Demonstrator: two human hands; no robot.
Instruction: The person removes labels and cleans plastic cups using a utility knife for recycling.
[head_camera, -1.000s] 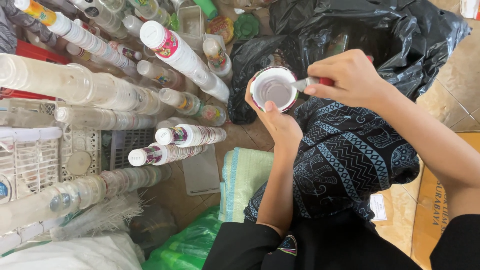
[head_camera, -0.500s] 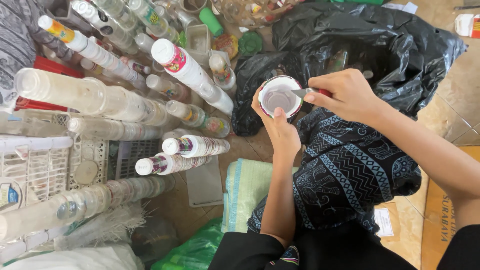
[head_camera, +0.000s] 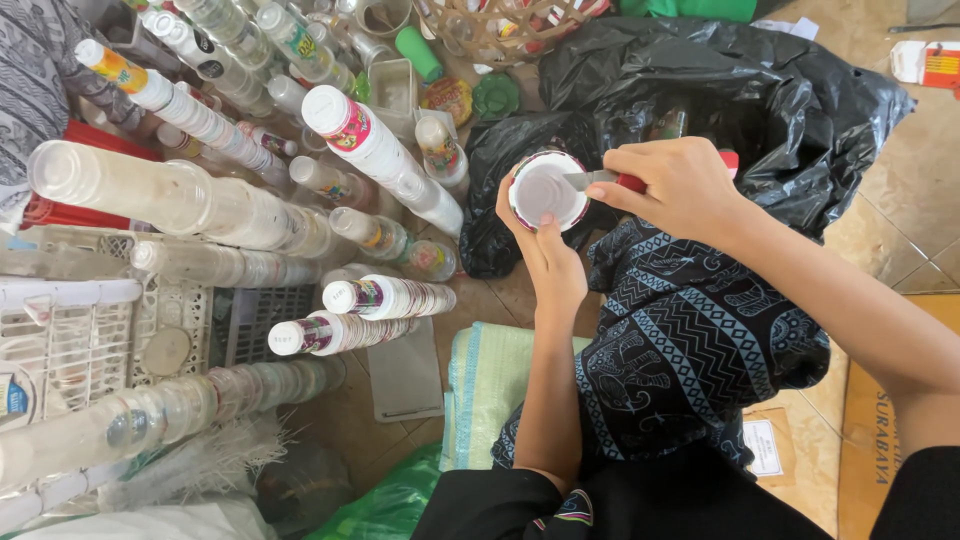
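Both hands are staying closed: left hand gripping the same plastic cup, right hand working a red-handled knife along its rim.

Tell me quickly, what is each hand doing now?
Left hand: closed around a white round plastic cup.
Right hand: closed on a red-handled metal blade.

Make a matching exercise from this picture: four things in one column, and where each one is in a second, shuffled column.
1. plastic cup
2. red-handled knife
3. black bin bag
4. white crate

a. far left, behind the cup stacks
b. in the left hand
c. beyond both hands, on the floor
d. in the right hand

Pairs: 1-b, 2-d, 3-c, 4-a
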